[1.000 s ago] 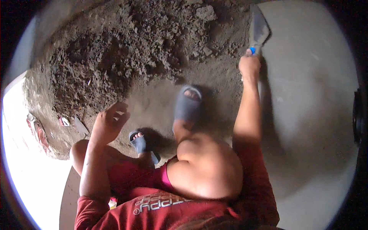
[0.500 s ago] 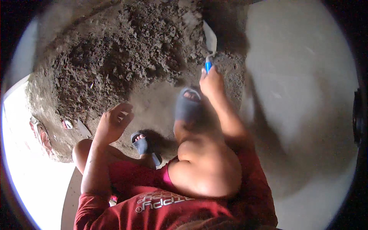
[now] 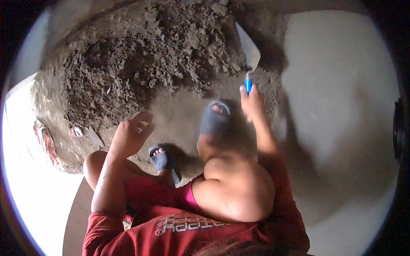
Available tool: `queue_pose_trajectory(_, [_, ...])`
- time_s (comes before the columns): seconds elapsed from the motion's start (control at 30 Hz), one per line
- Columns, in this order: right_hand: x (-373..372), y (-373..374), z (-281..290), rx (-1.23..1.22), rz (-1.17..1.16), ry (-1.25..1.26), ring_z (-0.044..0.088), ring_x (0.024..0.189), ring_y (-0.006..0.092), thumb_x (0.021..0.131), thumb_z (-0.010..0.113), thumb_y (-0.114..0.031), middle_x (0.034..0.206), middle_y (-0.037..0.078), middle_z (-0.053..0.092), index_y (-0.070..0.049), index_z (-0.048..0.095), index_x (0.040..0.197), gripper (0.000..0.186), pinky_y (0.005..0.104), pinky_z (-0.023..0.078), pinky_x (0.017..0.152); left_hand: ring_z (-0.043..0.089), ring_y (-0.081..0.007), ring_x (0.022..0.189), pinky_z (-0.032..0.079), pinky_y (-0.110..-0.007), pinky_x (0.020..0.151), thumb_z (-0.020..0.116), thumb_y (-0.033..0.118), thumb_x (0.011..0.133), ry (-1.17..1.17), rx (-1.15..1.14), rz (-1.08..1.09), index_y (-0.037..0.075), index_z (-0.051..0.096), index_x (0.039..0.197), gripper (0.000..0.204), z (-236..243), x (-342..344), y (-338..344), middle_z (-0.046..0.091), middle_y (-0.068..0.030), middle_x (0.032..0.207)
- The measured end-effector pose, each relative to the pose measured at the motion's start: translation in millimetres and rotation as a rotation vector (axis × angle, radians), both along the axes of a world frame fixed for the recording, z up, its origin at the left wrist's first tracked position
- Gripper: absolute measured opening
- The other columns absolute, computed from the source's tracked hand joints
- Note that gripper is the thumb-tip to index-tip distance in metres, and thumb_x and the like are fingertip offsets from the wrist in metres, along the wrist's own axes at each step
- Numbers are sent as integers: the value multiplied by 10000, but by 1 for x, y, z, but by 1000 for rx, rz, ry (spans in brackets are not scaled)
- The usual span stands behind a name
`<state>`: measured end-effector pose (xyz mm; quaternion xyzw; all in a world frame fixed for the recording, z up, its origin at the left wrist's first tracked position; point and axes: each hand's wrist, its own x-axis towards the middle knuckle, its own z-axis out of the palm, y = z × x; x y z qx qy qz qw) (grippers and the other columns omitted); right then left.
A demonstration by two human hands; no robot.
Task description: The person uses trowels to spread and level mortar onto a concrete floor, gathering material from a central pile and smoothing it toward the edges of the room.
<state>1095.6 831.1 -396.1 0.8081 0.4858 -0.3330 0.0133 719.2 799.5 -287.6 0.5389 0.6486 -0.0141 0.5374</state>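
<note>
My right hand point(image 3: 253, 102) grips the blue handle of a pointed masonry trowel point(image 3: 248, 48). The trowel's metal blade points away from me, over the right edge of a heap of dark, crumbly soil point(image 3: 128, 72). Whether the blade touches the soil I cannot tell. My left hand point(image 3: 133, 133) hovers in front of my left knee, near the heap's close edge. Its fingers are loosely curled and apart, with nothing visible in them.
My feet in grey slide sandals point(image 3: 215, 121) rest on packed dirt point(image 3: 175, 113) between the hands. A smooth grey wall point(image 3: 333, 85) runs along the right. At the left lie a flat triangular piece point(image 3: 95, 137), a small red-and-white scrap point(image 3: 77, 132) and a crumpled wrapper point(image 3: 45, 140).
The trowel and my right hand have come slightly toward me and to the right, and more of the blade's flat face shows. My left hand keeps nearly the same pose.
</note>
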Motion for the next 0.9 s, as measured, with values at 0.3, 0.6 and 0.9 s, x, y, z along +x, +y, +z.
queue_pose_trajectory(0.3, [74,-89,-4,-162,-524,605,584,605,162,968,597,-307,762,67,603,-64,456,1382,501,325,480,512,684,-205,824,534,-331,760,657,228,915,-43,4,-31,42,637,1158,307,-5,-1,-6,707,-95,1008])
queue_pose_trajectory(0.6, [51,27,55,13,190,-187,613,982,459,995,439,-391,1053,258,651,-74,604,1245,436,517,493,821,683,-185,810,536,-328,747,657,221,918,-31,14,-71,43,641,1139,284,-12,3,-3,707,-85,1002])
queue_pose_trajectory(0.9, [30,4,31,143,112,-96,611,981,466,991,447,-402,1032,259,659,-44,624,1166,435,523,490,847,685,-188,828,536,-321,755,641,219,928,-37,9,-52,46,643,1123,260,-13,3,1,707,-99,1000])
